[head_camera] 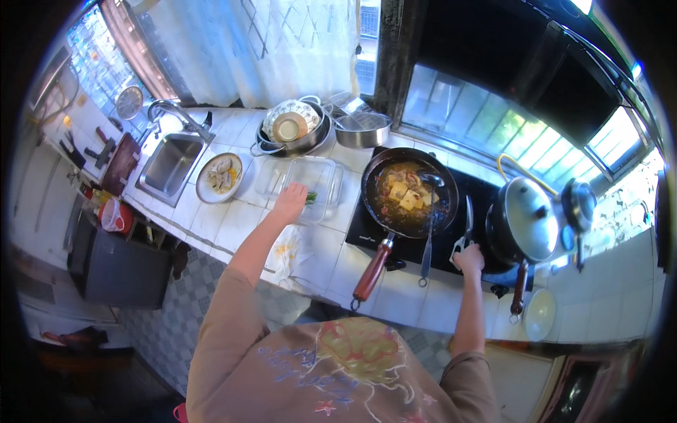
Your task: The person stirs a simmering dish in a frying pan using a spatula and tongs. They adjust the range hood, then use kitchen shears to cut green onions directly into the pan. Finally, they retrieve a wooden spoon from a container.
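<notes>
My left hand [291, 203] reaches over a clear plastic container [322, 211] on the tiled counter. A small bunch of green herbs [311, 198] shows right beside its fingers; their undersides are hidden, so whether they grip the herbs is unclear. My right hand [469, 259] holds kitchen scissors [468, 217] by the handles, blades pointing away from me, above the black cooktop [359, 227]. Left of the scissors sits a frying pan [449, 211] with yellow chunks in brown broth [410, 198]. A metal ladle [427, 248] rests in it, its handle across the near rim.
A plate of food [201, 185] stands between the container and the sink [172, 164]. Stacked bowls and pots [296, 143] line the back. Right of the scissors is a lidded pot [529, 217]. Crumpled stained tissue [285, 254] lies near the front edge. The frying pan's wooden handle [373, 272] juts towards me.
</notes>
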Demonstrator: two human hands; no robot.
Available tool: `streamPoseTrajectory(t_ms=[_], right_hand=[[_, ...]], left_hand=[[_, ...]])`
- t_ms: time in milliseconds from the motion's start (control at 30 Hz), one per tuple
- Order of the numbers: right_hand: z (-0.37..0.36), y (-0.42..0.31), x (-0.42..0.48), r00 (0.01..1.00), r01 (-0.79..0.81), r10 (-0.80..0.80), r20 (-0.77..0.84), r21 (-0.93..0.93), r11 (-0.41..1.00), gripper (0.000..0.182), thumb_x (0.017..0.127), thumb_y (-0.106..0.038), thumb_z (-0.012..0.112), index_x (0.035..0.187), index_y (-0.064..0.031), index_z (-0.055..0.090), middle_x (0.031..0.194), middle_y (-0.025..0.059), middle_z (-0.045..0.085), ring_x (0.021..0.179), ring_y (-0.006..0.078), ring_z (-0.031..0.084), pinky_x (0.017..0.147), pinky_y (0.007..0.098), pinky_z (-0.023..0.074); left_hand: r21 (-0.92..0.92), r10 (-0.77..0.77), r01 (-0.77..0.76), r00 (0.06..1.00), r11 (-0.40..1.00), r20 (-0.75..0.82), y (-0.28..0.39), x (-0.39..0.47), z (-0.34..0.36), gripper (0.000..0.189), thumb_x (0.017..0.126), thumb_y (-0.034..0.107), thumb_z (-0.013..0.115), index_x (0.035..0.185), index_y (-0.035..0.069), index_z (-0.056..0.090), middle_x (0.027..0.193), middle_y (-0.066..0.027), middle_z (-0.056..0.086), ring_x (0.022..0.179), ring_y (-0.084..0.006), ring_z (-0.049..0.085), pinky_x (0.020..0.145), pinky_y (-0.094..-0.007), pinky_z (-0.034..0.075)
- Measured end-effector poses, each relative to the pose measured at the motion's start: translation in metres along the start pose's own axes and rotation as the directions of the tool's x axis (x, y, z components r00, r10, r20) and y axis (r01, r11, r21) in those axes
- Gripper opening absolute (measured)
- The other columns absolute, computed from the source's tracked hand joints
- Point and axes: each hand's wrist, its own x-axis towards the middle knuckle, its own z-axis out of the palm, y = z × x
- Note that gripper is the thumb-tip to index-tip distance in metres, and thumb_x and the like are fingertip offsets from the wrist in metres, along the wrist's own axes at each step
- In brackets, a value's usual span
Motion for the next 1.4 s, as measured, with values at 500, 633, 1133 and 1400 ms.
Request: streamPoseTrajectory(t_ms=[500,633,1133,1400], right_hand=[[0.017,0.013,-0.159,0.949,-0.297,0.062,0.309,0.942,-0.156,0.021,0.080,-0.016,0.051,0.094,-0.0025,0.059,0.067,0.0005,0.052,0.049,0.0091,0.046,0.041,0.0221,0.0336],[0.012,-0.013,-0.195,0.970,-0.235,0.014,0.244,0.945,-0.229,0.023,0.082,-0.012,0.047,0.099,0.0002,0.056,0.070,0.0026,0.052,0.056,0.0094,0.049,0.047,0.0215,0.0383],[-0.086,-0.080,-0.221,0.907,-0.017,-0.419,-0.026,0.995,-0.099,0.025,0.074,-0.005,0.062,0.096,-0.0016,0.051,0.076,0.0051,0.056,0.065,0.0132,0.057,0.061,0.0258,0.0489],[-0.127,-0.159,-0.192,0.900,0.264,-0.369,-0.234,0.964,0.034,0.022,0.073,0.000,0.068,0.087,-0.0009,0.051,0.078,0.0052,0.060,0.065,0.0060,0.055,0.056,0.0183,0.0450]], left_hand=[[-0.004,0.194,-0.195,0.976,0.981,-0.097,-0.032,0.023,0.039,0.010,0.075,0.010,0.048,0.084,0.005,0.051,0.086,-0.0106,0.051,0.087,-0.0267,0.049,0.076,-0.0372,0.043],[-0.028,0.163,-0.163,0.987,0.986,-0.015,-0.031,0.035,0.046,0.010,0.077,0.010,0.047,0.084,0.005,0.051,0.086,-0.0120,0.054,0.087,-0.0277,0.050,0.075,-0.0388,0.044],[-0.769,0.475,0.451,0.852,-0.453,0.220,0.064,0.044,-0.118,0.013,0.089,0.017,0.045,0.096,0.006,0.042,0.081,-0.0105,0.056,0.074,-0.0238,0.058,0.067,-0.0358,0.048],[-0.756,0.548,0.536,0.786,-0.376,0.286,0.141,0.005,-0.176,0.012,0.091,0.011,0.039,0.102,0.007,0.040,0.077,-0.0064,0.052,0.068,-0.0196,0.055,0.063,-0.0296,0.043]])
